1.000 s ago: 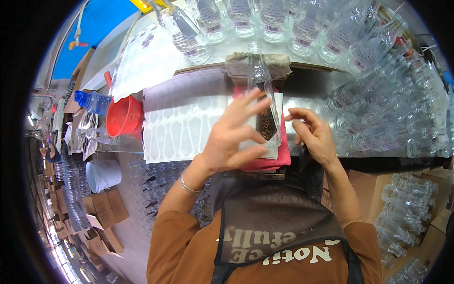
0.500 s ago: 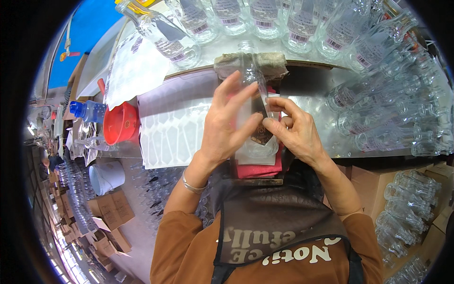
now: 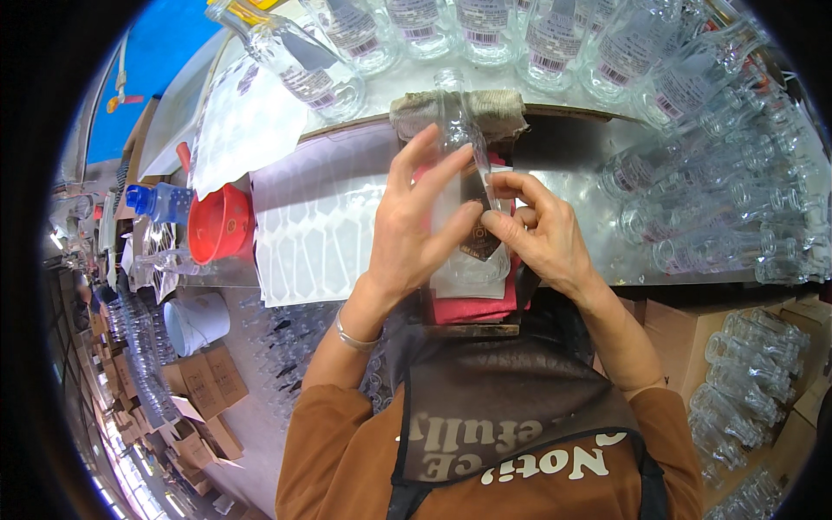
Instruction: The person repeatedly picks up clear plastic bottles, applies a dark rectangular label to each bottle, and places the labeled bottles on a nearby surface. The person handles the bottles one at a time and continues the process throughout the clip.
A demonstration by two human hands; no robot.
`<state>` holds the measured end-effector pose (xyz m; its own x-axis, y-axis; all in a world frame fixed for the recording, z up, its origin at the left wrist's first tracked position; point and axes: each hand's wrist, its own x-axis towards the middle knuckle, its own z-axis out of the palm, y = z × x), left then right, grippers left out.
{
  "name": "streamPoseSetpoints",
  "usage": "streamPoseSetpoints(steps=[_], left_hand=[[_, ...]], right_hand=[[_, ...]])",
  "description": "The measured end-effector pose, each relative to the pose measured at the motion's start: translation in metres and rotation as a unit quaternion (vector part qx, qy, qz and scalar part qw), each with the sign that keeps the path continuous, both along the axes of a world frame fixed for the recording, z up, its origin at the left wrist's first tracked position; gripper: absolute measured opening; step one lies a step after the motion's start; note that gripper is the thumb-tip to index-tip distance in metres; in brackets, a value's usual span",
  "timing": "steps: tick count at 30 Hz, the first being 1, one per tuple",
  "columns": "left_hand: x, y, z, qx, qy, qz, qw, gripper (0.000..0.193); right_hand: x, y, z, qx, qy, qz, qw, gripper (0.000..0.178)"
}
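Observation:
A clear glass bottle (image 3: pixel 482 276) lies in front of me, its neck away from me on a folded cloth pad (image 3: pixel 497 116). On its side is a dark label (image 3: pixel 477 243) with gold print. My left hand (image 3: pixel 414 212) is over the bottle's left side, fingers spread, the thumb tip at the label's left edge. At the label's right edge, my right hand (image 3: pixel 551 236) has bent fingers and thumb, seeming to pinch that edge. Beneath the bottle is a red cloth (image 3: pixel 472 310) on a small stand. The label's upper part is partly hidden by my fingers.
Label sheets (image 3: pixel 316 251) lie to the left, beside a red basin (image 3: pixel 222 224) and a blue-lidded jug (image 3: pixel 165 203). Labelled bottles (image 3: pixel 485 39) stand along the back, and more bottles (image 3: pixel 719 247) fill the right. A carton of bottles (image 3: pixel 737 381) is at lower right.
The hands and bottle stay in nearly the same place. My left fingers have shifted very slightly; the view itself moved a little.

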<state>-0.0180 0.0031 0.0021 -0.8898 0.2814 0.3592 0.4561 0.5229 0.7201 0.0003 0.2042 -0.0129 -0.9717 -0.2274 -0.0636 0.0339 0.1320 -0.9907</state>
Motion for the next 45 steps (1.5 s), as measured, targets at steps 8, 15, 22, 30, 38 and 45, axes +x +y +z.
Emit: streamPoseSetpoints(steps=[8, 15, 22, 30, 38, 45], left_hand=[[0.017, 0.000, -0.002, 0.157, -0.122, 0.008, 0.980, 0.073], [0.042, 0.003, -0.019, 0.420, -0.329, -0.025, 0.845, 0.068], [0.048, 0.008, -0.020, 0.393, -0.295, -0.053, 0.869, 0.080], [0.051, 0.006, -0.018, 0.360, -0.283, -0.051, 0.887, 0.078], [0.048, 0.004, -0.021, 0.383, -0.293, -0.044, 0.875, 0.075], [0.048, 0.003, -0.022, 0.386, -0.294, -0.043, 0.873, 0.074]], right_hand=[[0.011, 0.007, -0.009, -0.058, -0.062, 0.011, 0.996, 0.048], [0.032, 0.012, 0.000, -0.015, -0.048, 0.026, 0.998, 0.043], [0.027, 0.012, 0.001, 0.015, -0.071, 0.021, 0.997, 0.048], [0.025, 0.005, -0.004, 0.016, -0.042, -0.012, 0.999, 0.056], [0.025, 0.003, -0.008, 0.008, -0.042, -0.021, 0.999, 0.056], [0.025, 0.002, -0.004, 0.011, -0.046, -0.017, 0.999, 0.056]])
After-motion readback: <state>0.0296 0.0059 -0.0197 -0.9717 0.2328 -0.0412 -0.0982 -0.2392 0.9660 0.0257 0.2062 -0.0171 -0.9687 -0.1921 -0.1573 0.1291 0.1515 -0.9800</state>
